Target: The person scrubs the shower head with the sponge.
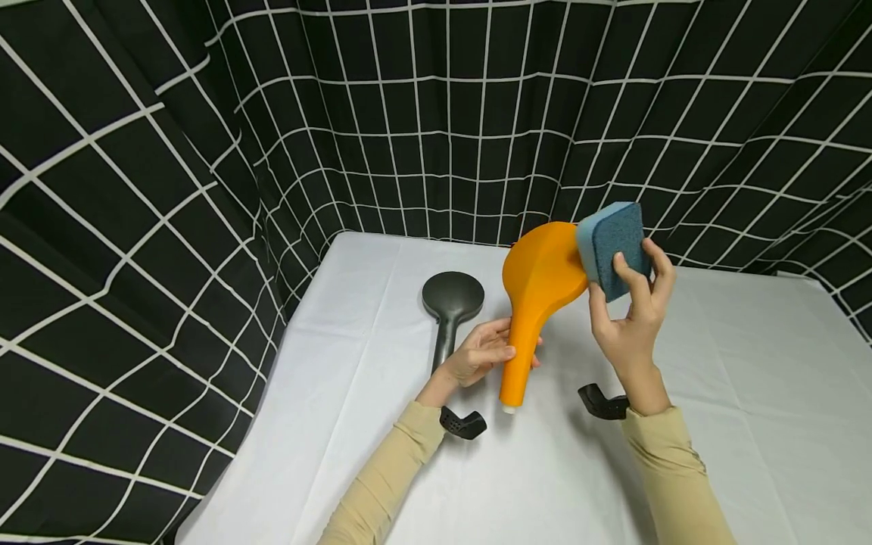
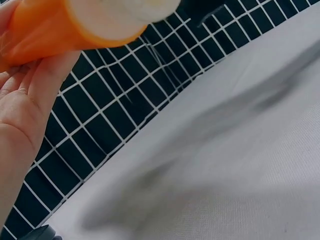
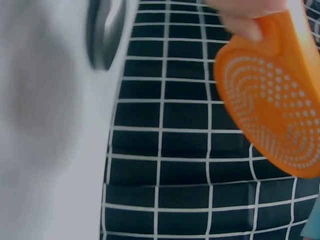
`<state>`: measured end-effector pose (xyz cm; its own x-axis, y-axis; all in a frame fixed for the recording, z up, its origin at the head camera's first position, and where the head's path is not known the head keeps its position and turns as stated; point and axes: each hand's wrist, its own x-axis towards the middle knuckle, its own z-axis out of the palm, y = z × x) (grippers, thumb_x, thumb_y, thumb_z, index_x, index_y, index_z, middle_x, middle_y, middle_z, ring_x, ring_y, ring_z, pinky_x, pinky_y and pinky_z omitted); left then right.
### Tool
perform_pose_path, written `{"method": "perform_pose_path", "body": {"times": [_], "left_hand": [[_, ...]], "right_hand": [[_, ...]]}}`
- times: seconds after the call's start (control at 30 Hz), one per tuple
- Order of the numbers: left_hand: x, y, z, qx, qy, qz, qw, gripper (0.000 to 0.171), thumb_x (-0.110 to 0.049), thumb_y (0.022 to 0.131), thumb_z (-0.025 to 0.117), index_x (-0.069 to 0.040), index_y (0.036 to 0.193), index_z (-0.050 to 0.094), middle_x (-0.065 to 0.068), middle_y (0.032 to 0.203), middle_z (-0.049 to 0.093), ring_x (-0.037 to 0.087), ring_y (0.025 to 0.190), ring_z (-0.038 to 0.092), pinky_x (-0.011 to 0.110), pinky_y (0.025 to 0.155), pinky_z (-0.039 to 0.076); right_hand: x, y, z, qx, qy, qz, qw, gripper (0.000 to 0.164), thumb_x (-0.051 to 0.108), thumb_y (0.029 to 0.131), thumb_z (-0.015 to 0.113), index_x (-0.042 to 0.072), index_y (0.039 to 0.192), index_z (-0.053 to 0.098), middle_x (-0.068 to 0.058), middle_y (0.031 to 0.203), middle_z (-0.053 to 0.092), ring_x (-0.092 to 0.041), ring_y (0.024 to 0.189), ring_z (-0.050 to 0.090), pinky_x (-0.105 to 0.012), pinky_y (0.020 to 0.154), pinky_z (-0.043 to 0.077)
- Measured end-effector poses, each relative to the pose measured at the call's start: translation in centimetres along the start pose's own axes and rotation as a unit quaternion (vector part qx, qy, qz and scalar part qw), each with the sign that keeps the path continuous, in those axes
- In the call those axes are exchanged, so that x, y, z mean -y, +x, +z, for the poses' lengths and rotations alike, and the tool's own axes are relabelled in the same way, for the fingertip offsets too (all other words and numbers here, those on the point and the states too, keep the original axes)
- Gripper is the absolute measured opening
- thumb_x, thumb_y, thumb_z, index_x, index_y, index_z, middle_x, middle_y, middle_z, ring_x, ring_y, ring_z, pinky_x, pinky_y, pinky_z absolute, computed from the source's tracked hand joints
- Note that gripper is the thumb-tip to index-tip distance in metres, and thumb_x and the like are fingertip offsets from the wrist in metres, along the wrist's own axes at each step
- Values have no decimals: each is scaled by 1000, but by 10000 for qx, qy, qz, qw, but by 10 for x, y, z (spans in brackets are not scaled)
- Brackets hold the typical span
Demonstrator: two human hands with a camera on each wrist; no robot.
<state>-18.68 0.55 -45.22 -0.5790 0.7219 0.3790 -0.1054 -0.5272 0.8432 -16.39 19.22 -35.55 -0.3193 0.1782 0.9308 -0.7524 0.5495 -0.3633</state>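
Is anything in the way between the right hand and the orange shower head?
Yes, the blue sponge, pinched in the right hand, sits between that hand and the round end of the orange shower head. Nothing else visible does.

Head cam: high, wide, facing forward and down over the table (image 1: 770, 356). Left wrist cam: tilted, close up at the orange shower head (image 1: 541, 276)'s handle end (image 2: 102, 22). Right wrist cam: rolled sideways, near its perforated face (image 3: 272, 107). All share shower head, gridded curtain (image 1: 450, 113).
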Motion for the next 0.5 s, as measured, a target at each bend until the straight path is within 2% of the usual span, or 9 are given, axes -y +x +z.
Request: {"method": "perform_pose_path", "body": {"times": [0.1,0.27,0.37,0.43,0.5], "left_hand": [[1,0,0,27,-51,2,10000,51,-5,88,48,17,131,30,8,112,57,26,88,63,46,91,45],[0,0,0,-116,-217,25,9997,53,-8,88,51,17,130,31,10,112,57,25,88,62,40,87,48],[-1,0,1,-106,-198,43,9997,54,-8,88,51,18,130,30,10,112,57,25,88,62,39,87,48],[-2,1,1,-44,-135,26,9999,53,-7,88,50,19,129,30,10,112,57,25,88,62,41,87,48],[-3,1,1,41,-4,21,10000,52,-6,88,49,19,129,30,9,112,57,30,89,62,44,89,46]], "right_hand": [[1,-7,2,-129,47,20,9999,31,17,81,63,-8,100,61,-32,126,39,-42,119,36,-48,99,34],[-3,-41,11,141,352,-1047,9938,29,18,83,66,-6,98,63,-36,117,38,-47,114,38,-45,97,36],[-7,-51,12,287,486,-1509,9869,25,15,85,66,-6,99,63,-35,114,38,-47,114,37,-46,100,34],[-9,-49,10,108,474,-1470,9879,25,16,85,68,-5,98,64,-34,114,39,-46,113,39,-44,99,36],[-11,-40,8,-149,418,-1175,9921,29,20,84,69,-5,97,64,-33,115,41,-46,113,40,-42,97,38]]}}
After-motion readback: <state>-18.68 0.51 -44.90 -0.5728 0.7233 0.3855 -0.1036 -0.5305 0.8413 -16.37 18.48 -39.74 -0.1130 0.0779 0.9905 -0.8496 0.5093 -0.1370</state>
